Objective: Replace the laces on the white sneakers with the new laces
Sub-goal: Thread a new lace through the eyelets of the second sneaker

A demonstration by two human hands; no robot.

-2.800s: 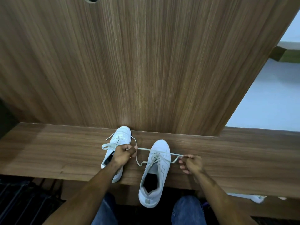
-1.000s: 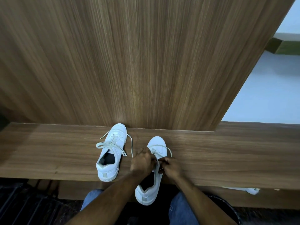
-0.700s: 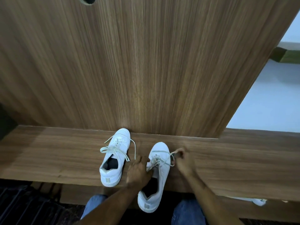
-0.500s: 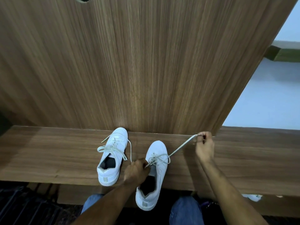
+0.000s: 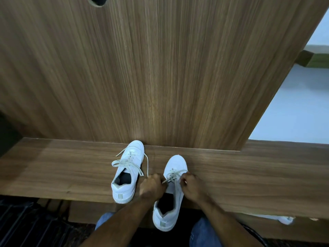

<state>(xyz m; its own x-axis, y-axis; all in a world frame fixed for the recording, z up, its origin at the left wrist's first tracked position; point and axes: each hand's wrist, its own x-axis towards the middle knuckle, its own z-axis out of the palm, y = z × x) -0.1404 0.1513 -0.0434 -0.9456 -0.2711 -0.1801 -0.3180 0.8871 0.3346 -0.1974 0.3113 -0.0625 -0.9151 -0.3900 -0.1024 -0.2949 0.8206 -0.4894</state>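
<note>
Wood worktop (image 5: 53, 168) is carrying both sneakers, left hand (image 5: 152, 185) and right hand (image 5: 193, 185) each pinching lace (image 5: 173, 175) on right sneaker (image 5: 170, 198), whose overhanging heel is risking a tip-off under a hard tug.

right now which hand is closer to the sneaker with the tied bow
Left. The left hand sits just right of the tied sneaker; the right hand is beyond the other sneaker.
</note>
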